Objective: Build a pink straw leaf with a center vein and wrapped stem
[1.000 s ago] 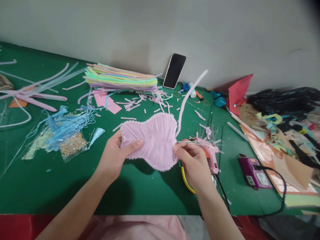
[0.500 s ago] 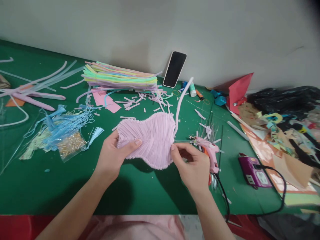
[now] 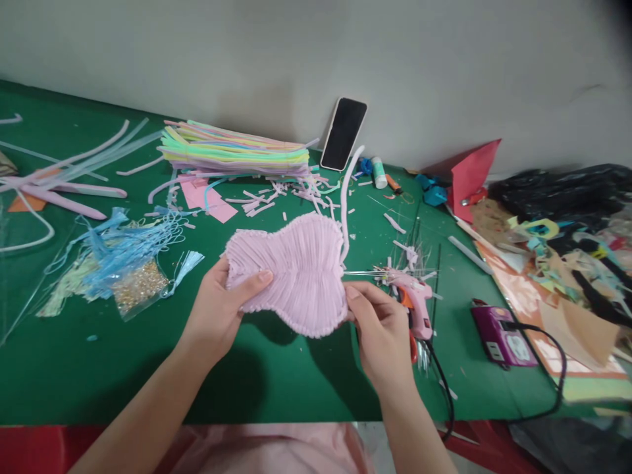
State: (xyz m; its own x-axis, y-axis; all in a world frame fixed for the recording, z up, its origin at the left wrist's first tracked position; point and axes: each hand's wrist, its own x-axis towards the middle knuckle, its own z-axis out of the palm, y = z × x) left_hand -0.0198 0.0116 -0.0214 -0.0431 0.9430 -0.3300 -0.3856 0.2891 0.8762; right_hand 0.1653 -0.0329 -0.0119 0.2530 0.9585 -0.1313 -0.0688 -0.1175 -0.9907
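A lilac panel of closely set pipe cleaners (image 3: 296,263), wavy-edged and narrower at its middle, is held up over the green table. My left hand (image 3: 222,309) grips its left end, thumb flat on the front and fingers behind. At the lower right edge, my right hand (image 3: 378,322) pinches the panel between thumb and forefinger; its other fingers are partly hidden. A loose lilac pipe cleaner (image 3: 347,197) sticks up from the panel's right edge. Just beyond my right hand lies a pink glue gun (image 3: 419,306), among thin wires and cut scraps.
Behind the panel lie a bundle of coloured pipe cleaners (image 3: 237,148) and lilac clippings. A phone (image 3: 344,133) leans on the wall. Blue tassels (image 3: 133,243) and a bag of gold beads (image 3: 139,288) are left. A purple box with a cord (image 3: 501,336) and paper scraps sit right.
My right hand has slid down the panel's right edge and now pinches lower. The panel has shifted slightly left, and its loose pipe cleaner leans more upright.
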